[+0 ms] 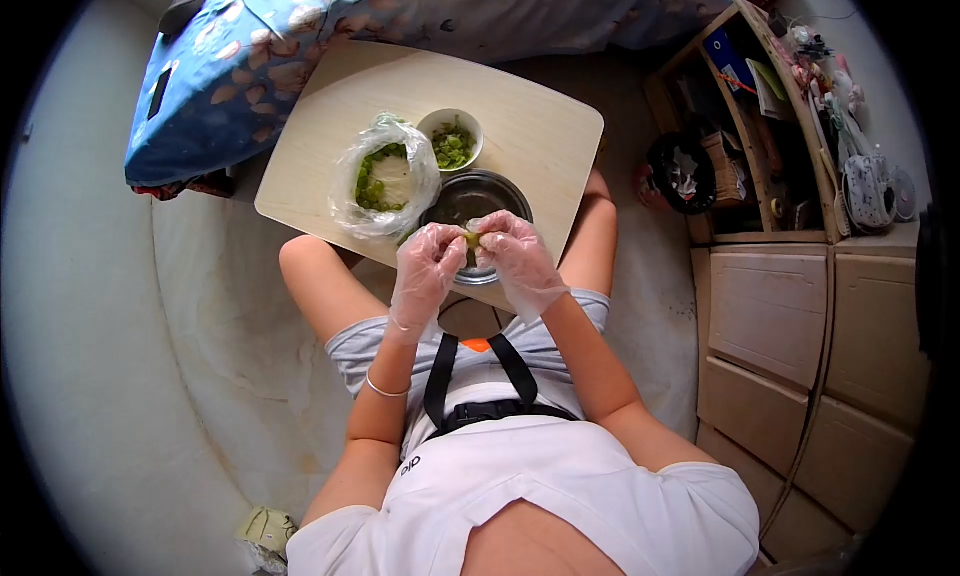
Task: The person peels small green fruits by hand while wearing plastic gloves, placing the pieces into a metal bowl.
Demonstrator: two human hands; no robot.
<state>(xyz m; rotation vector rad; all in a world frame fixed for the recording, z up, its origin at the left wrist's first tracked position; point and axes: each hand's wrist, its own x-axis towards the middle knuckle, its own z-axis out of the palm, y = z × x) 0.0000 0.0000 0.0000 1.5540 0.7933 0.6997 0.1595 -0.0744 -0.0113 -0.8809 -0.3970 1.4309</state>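
Both hands wear clear plastic gloves and meet above the near part of a dark metal bowl (483, 179). My left hand (430, 268) pinches a small green piece (471, 240) from the left. From the right, my right hand (517, 260) pinches the same piece. Behind the metal bowl, a white bowl (432, 126) holds chopped green pieces (452, 144). To its left lies an open clear plastic bag (345, 194) with green pieces (373, 192) along its inner side. The hands hide part of the metal bowl's inside.
The low pale table (545, 126) stands between my knees. A bed with a blue floral cover (235, 66) is behind it. At the right are a wooden shelf (745, 106), a black-lined bin (680, 171) and beige drawers (768, 301).
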